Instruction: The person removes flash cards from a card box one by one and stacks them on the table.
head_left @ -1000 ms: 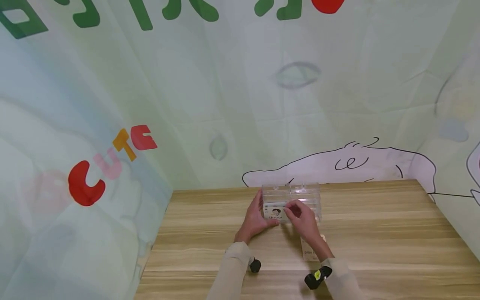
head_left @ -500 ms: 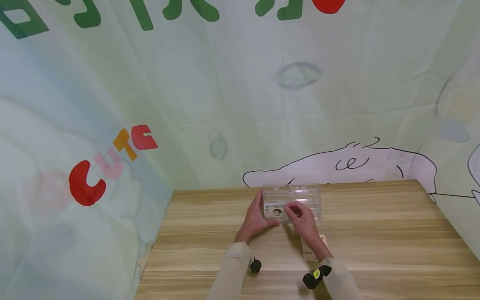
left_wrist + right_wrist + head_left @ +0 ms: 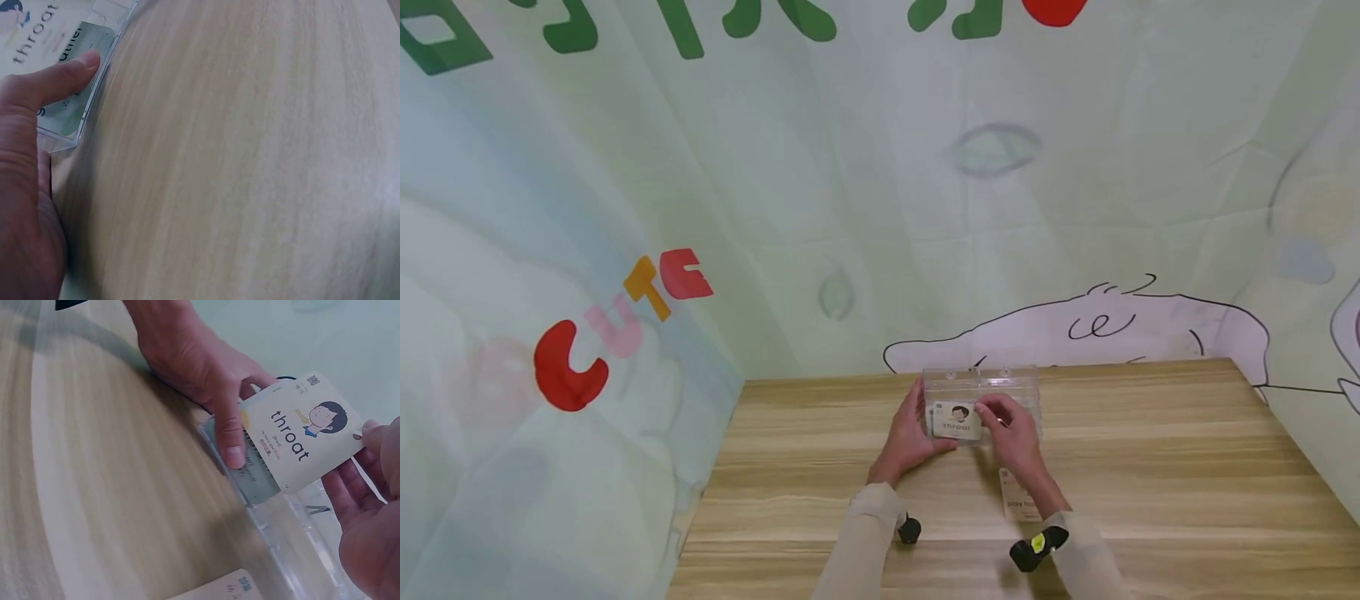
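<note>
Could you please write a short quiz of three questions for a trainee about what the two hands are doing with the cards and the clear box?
1. True or false: the right hand pinches the "throat" card by its edge.
2. Which hand steadies the clear box with its thumb on the front wall? A) the left hand B) the right hand C) neither
3. Fill in: a second card lies flat on the ______, near the right forearm.

Key
1. True: the card is at the box's open top, pinched by the right fingers.
2. A.
3. wooden table.
</note>
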`<state>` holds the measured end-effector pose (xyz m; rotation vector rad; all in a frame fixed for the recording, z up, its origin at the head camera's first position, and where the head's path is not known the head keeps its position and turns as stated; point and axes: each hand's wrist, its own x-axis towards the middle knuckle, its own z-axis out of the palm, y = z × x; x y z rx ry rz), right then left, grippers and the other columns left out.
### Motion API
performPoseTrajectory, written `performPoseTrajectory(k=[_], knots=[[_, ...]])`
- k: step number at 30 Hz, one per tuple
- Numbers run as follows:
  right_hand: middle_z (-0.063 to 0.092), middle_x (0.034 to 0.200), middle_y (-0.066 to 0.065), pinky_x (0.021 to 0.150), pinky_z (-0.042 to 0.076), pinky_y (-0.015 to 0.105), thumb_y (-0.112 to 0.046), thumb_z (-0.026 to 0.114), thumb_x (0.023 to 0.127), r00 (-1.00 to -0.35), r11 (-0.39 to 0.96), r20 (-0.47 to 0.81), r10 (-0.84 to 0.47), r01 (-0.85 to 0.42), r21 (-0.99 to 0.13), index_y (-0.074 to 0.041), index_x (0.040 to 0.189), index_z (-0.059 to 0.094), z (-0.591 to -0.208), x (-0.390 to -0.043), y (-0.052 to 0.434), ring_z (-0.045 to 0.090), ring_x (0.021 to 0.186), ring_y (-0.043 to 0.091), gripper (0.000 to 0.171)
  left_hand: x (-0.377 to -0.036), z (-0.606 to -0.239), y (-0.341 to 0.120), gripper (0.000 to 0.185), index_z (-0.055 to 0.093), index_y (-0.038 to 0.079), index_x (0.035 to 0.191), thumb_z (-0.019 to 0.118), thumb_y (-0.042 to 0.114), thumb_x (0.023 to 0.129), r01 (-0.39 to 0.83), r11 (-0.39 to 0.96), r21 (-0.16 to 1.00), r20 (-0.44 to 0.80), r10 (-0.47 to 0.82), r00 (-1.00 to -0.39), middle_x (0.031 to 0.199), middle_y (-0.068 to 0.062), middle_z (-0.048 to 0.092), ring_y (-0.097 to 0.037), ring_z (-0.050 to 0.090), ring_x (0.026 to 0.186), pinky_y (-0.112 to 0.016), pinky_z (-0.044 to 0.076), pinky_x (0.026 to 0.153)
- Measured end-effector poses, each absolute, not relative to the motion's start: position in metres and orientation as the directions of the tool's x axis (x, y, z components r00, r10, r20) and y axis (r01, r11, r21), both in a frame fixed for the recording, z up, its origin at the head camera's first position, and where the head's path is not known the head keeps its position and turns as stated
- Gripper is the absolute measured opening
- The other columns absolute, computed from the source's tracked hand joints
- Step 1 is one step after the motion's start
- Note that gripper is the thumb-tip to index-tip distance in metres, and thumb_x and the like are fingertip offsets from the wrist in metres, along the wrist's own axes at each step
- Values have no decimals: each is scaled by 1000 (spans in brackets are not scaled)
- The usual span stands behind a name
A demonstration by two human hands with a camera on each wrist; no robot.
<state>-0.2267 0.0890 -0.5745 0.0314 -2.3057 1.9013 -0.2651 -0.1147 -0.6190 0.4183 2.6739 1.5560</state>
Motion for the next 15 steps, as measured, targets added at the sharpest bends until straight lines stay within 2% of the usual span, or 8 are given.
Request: performPoseTrajectory(k=[6, 15], knots=[[72, 106, 15, 82, 60, 26, -8, 69, 100, -986, 190, 154, 70, -139, -972, -1, 109, 72, -566, -226, 97, 69, 96, 23, 12, -265, -620, -116, 131, 14, 14, 167, 100, 26, 68, 240, 465, 852, 134, 249, -959, 166, -11, 33, -28, 40, 148, -36, 37, 120], [72, 107, 12, 78, 59, 24, -15, 67, 103, -991, 273, 123, 45, -106, -956, -4, 111, 72, -558, -218, 113, 66, 96, 23, 15, -267, -622, -117, 130, 13, 10, 166, 98, 13, 68, 238, 438, 867, 137, 250, -959, 165, -13, 34, -29, 40, 147, -34, 36, 120]])
